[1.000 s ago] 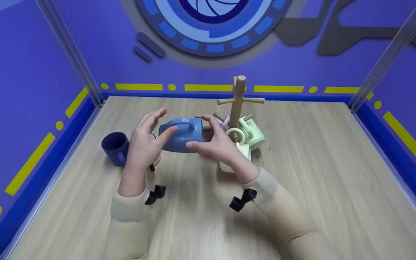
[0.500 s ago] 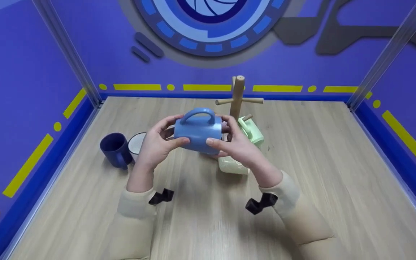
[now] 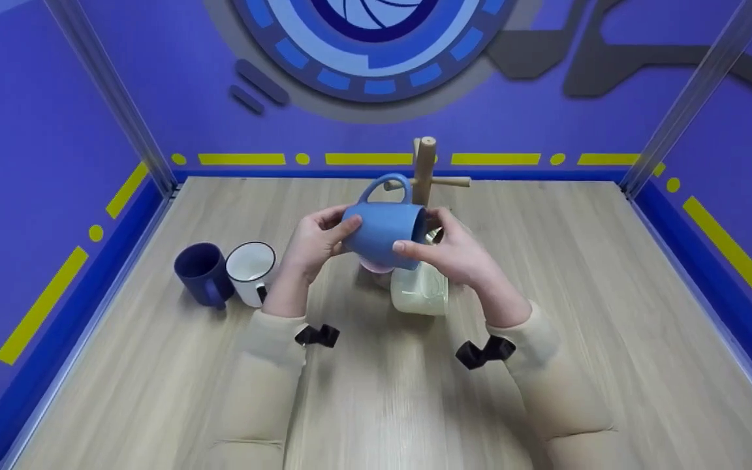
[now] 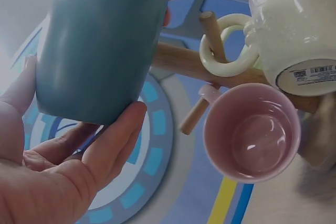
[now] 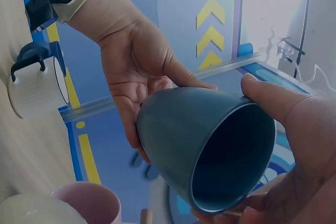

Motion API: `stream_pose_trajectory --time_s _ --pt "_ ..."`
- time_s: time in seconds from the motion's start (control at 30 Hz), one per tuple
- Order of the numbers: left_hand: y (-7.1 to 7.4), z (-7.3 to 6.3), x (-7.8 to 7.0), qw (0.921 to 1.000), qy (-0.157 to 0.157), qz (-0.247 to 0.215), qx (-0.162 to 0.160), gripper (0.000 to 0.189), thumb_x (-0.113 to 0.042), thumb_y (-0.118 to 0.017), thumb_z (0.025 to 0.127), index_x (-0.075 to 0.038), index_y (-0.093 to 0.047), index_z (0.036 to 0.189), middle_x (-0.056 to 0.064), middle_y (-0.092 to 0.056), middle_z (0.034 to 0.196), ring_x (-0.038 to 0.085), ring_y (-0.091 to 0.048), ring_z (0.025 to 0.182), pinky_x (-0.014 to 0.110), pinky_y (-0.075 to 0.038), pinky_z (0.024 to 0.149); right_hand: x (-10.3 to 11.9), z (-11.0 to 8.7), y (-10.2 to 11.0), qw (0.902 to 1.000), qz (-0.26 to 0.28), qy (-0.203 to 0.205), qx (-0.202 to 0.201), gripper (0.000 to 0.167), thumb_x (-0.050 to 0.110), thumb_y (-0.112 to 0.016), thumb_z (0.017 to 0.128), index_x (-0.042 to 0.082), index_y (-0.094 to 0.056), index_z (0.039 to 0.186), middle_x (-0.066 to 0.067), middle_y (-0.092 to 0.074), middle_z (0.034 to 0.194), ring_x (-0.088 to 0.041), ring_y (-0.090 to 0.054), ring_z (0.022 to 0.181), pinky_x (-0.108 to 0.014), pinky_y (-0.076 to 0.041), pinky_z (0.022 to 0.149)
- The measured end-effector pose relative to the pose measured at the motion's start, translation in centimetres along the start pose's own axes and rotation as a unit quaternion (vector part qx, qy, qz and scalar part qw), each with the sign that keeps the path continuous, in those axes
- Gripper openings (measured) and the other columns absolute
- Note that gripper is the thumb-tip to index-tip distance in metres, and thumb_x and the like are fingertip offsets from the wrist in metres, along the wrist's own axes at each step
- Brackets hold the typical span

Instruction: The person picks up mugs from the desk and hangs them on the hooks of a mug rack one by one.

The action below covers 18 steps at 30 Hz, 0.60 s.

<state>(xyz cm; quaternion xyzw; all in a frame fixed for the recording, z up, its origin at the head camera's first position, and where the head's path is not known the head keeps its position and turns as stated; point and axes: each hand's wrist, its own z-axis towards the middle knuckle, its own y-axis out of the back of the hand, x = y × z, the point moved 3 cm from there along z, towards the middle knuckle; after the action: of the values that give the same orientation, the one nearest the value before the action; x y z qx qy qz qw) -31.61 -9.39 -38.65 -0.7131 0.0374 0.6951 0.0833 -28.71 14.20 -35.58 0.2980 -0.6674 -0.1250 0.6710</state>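
A blue mug [image 3: 382, 232] is held sideways in the air, handle up and mouth toward the right. My left hand [image 3: 314, 245] grips its base end, thumb on the near side. At the rim, my right hand [image 3: 457, 254] pinches it with the thumb in front. Behind stands a wooden mug tree [image 3: 424, 163] with bare upper pegs, its lower part mostly hidden. A cream mug [image 4: 294, 24] hangs by its handle from one peg. Beside it a pink mug [image 4: 252, 135] hangs on another peg; in the head view the blue mug mostly covers it.
To the left, a dark blue mug [image 3: 203, 274] stands upright on the wooden table [image 3: 376, 405]. Close beside it is a white mug [image 3: 250, 267] with a black rim. Blue walls [image 3: 30, 163] enclose the table at the back and sides.
Both hands have carried the blue mug right and up, toward the mug tree. Its handle has turned to point upward. The white mug has come into view from behind the left hand.
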Motion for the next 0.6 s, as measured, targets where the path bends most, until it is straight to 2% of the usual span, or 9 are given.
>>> stream_pose_trajectory --time_s 0.13,0.3,0.6 --pt "-0.3 1.2 0.7 0.9998 0.014 -0.014 -0.006 0.052 -0.024 -0.067 0.101 0.001 -0.055 0.145 0.02 -0.055 0.149 0.037 -0.052 0.14 0.05 -0.052 0.108 -0.4 0.7 0.1 0.9998 -0.005 -0.008 -0.019 0.091 0.06 -0.075 0.085 0.007 -0.041 0.15 -0.017 -0.051 0.145 -0.035 -0.048 0.133 -0.055 -0.045 0.112" --pt "-0.7 2.3 1.3 0.9996 0.026 -0.012 -0.002 0.052 -0.026 -0.066 0.102 0.001 -0.055 0.145 0.02 -0.054 0.152 0.038 -0.053 0.14 0.049 -0.052 0.108 -1.1 1.4 0.1 0.9996 0.0 -0.023 -0.017 0.091 0.062 -0.072 0.087 0.005 -0.041 0.15 -0.018 -0.052 0.147 -0.035 -0.05 0.135 -0.054 -0.044 0.115" --pt "-1.1 3.2 1.6 0.9993 0.036 0.001 0.001 0.054 -0.034 -0.067 0.101 -0.004 -0.058 0.145 0.016 -0.053 0.153 0.034 -0.053 0.142 0.048 -0.051 0.111 -1.6 1.8 0.3 0.9993 -0.003 -0.032 -0.02 0.094 0.062 -0.071 0.088 0.002 -0.037 0.153 -0.02 -0.051 0.147 -0.036 -0.051 0.135 -0.054 -0.044 0.116"
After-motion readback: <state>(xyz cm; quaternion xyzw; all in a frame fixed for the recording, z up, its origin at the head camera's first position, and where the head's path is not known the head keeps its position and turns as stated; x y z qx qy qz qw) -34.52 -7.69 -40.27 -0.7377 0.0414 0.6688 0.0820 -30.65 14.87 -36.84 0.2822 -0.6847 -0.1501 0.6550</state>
